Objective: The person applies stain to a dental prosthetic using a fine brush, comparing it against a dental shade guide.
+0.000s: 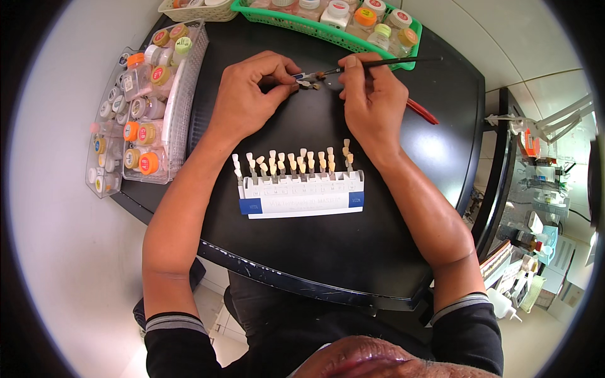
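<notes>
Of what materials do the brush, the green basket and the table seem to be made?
Brush: dark, slim handle, probably lacquered wood or plastic; the silvery collar suggests metal.
Green basket: likely moulded plastic, slightly shiny, judging by its even colour and pierced wall.
Table: smooth, satin black top with soft reflections, perhaps laminate or paint; its chipped near edge suggests a coating.

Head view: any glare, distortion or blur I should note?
Head view: glare along the right side of the black table; head view: the table's near edge bowed, picture corners dark; head view: brush tip near the left hand too small to judge focus.
</notes>
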`<state>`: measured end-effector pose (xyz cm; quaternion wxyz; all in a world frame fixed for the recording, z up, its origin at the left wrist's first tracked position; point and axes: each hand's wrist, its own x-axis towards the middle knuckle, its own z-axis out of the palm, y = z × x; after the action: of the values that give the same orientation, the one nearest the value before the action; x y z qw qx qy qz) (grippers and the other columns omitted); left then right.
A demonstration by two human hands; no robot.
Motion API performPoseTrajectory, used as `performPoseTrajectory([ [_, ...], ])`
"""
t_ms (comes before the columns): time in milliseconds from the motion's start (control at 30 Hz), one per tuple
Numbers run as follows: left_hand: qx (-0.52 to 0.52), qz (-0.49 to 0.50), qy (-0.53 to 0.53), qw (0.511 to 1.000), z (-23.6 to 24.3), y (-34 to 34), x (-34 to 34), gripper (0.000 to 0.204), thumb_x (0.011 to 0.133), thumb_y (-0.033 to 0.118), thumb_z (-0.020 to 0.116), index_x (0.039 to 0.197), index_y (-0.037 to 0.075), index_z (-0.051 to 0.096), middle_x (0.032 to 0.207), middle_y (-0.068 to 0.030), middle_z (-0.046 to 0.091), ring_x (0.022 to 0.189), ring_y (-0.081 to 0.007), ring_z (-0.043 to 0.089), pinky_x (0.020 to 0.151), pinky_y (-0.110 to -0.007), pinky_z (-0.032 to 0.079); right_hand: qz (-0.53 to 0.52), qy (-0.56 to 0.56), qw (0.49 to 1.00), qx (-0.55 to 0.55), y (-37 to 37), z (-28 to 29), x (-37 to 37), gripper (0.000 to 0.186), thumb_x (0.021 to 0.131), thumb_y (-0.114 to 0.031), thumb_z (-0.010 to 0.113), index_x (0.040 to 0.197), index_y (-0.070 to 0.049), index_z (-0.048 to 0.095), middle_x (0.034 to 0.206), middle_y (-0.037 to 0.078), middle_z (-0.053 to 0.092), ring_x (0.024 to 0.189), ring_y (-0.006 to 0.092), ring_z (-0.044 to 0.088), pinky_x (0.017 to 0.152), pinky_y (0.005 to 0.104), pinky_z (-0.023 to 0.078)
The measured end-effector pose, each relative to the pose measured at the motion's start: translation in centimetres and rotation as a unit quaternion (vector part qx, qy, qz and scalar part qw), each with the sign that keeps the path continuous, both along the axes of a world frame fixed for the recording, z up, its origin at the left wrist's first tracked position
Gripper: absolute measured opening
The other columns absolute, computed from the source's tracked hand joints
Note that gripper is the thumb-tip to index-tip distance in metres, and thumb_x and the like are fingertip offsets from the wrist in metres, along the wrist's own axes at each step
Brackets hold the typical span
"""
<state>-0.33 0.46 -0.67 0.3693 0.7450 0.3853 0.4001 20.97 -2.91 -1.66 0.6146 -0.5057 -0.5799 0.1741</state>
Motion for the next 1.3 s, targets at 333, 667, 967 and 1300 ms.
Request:
performPoseTrajectory([
  [333, 0.001, 0.003, -0.002, 1.000, -0.03, -0.05, -0.01, 0.012, 0.087, -0.013, 0.077, 0.091, -0.005, 0.069, 0.113, -0.0102, 0.075, 0.100, -0.0127, 0.074, 0.090, -0.028, 0.063, -0.018, -0.006, 0.999, -0.038, -0.10, 0.50, 0.05, 0.017, 0.104, -0.011, 0.070, 0.093, 0.001, 0.074, 0.064, 0.006, 0.066, 0.054, 0.0087, 0.058, 0.053, 0.0281, 0.045],
  [667, -0.035, 0.001, -0.011, 0.999, 0.09, -0.17, 0.11, 0.012, 0.088, -0.011, 0.079, 0.090, -0.005, 0.069, 0.112, -0.0100, 0.076, 0.098, -0.0117, 0.073, 0.088, -0.027, 0.063, -0.001, 0.008, 1.000, -0.003, 0.14, -0.25, -0.08, 0.015, 0.103, -0.011, 0.071, 0.095, 0.001, 0.074, 0.066, 0.007, 0.067, 0.055, 0.0095, 0.058, 0.053, 0.0293, 0.045],
  [967, -0.103, 0.032, -0.019, 0.994, 0.25, -0.11, 0.01, 0.017, 0.091, -0.003, 0.083, 0.086, -0.002, 0.067, 0.109, -0.0113, 0.078, 0.094, -0.0086, 0.072, 0.084, -0.024, 0.061, 0.030, 0.037, 0.997, -0.055, -0.26, 0.45, -0.23, 0.017, 0.104, -0.013, 0.071, 0.098, 0.002, 0.076, 0.067, 0.007, 0.068, 0.056, 0.0085, 0.059, 0.054, 0.0280, 0.046],
  [1300, -0.106, 0.030, -0.024, 0.994, 0.28, -0.09, 0.02, 0.020, 0.091, -0.002, 0.083, 0.084, -0.001, 0.065, 0.106, -0.0110, 0.078, 0.094, -0.0077, 0.071, 0.083, -0.023, 0.060, 0.004, -0.021, 0.999, -0.037, -0.06, 0.21, -0.10, 0.014, 0.102, -0.009, 0.072, 0.097, 0.003, 0.075, 0.069, 0.008, 0.070, 0.058, 0.0098, 0.064, 0.055, 0.0283, 0.049],
])
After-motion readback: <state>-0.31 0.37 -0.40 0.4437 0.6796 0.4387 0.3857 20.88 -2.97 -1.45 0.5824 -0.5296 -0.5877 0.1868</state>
